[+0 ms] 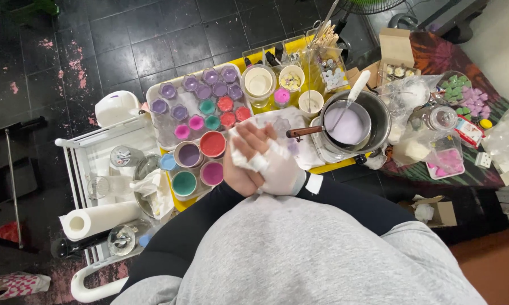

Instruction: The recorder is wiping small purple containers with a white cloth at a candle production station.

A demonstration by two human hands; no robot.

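I am looking down at my two hands, pressed together over the yellow surface [322, 168]. My right hand [283, 169] is wearing a white glove, and my left hand [240, 164] is gripping it, with a white wipe [258, 162] bunched between them. The tray [165, 133] of coloured cups is sitting just beyond, the pot [347, 125] of lilac wax to the right. I am rubbing slowly, well clear of the wet cups.
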